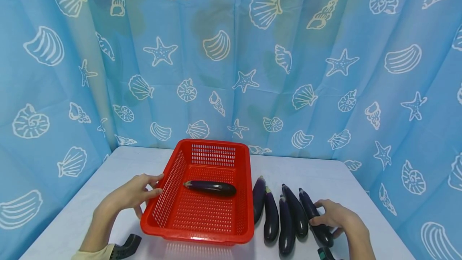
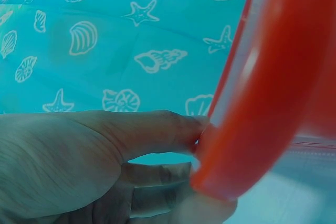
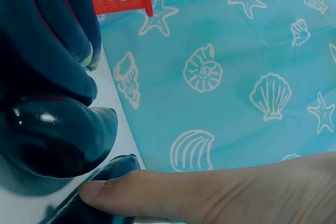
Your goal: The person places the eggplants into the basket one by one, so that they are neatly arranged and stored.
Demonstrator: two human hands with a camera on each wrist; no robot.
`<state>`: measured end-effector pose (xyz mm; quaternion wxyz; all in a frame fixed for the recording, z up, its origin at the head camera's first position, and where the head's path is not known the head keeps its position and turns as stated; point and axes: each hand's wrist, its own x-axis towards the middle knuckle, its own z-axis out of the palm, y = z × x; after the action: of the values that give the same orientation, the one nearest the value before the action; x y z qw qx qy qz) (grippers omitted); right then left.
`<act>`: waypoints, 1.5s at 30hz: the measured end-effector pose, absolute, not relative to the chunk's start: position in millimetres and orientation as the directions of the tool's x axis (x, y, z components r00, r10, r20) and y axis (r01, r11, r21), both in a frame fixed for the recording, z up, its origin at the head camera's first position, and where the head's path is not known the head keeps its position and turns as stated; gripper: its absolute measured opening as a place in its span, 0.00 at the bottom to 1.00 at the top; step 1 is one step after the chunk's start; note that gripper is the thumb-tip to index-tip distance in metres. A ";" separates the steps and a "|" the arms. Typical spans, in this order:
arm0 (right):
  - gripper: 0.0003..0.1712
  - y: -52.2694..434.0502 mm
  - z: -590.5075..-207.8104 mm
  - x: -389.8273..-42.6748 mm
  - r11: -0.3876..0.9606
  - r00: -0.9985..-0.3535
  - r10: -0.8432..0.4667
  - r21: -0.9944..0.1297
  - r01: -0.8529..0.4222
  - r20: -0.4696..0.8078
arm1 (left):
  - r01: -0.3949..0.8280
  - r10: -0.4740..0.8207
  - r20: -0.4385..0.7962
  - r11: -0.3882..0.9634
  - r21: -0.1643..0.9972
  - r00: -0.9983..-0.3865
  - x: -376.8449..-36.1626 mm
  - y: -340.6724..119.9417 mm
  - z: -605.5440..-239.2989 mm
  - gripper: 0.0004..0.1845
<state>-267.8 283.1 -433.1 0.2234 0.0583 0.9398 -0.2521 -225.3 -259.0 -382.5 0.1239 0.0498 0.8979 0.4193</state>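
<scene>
A red plastic basket (image 1: 196, 236) with perforated walls stands left of the middle of the table. One dark purple eggplant (image 1: 213, 187) lies crosswise inside it. My left hand (image 1: 131, 191) is at the basket's left side, fingertips and thumb gripping its rim (image 2: 252, 145). On the right, my right hand (image 1: 337, 216) grips the rightmost eggplant (image 1: 320, 232), with the thumb (image 3: 142, 192) across its near-left side and the fingers round the other side, mostly hidden. That eggplant overlaps the white tabletop in the head view, its stem end pointing to the back.
Several more eggplants (image 1: 286, 228) lie side by side between the basket and my right hand, the leftmost eggplant (image 1: 258, 198) close against the basket's right wall. A white-covered table (image 1: 122, 163) carries everything. A blue curtain (image 1: 252, 123) with shell prints hangs behind and beside it.
</scene>
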 end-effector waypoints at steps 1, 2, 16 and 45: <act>0.44 283.4 -433.4 -267.9 0.866 -0.894 -0.003 -0.448 0.222 -0.448 | -0.014 0.195 -0.180 0.643 0.766 -0.964 -225.2 -259.0 -382.4 0.34; 0.43 283.2 -433.2 -268.3 0.864 -0.893 -0.002 -0.450 0.224 -0.449 | -0.013 0.195 -0.180 0.642 0.766 -0.964 -225.2 -258.9 -382.3 0.34; 0.42 285.5 -434.3 -270.3 0.876 -0.893 0.020 -0.422 0.232 -0.449 | -0.027 0.186 -0.192 0.645 0.763 -0.964 -225.5 -259.2 -383.2 0.35; 0.39 276.7 -412.8 -272.2 0.933 -0.976 0.062 -0.336 0.131 -0.207 | 0.071 0.414 -0.130 0.437 0.897 -0.901 -239.7 -294.1 -397.5 0.37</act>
<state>-272.2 276.7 -412.8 0.0970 0.0494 0.9782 -0.1768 -239.7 -294.1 -397.5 0.1681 0.1461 0.8307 0.5103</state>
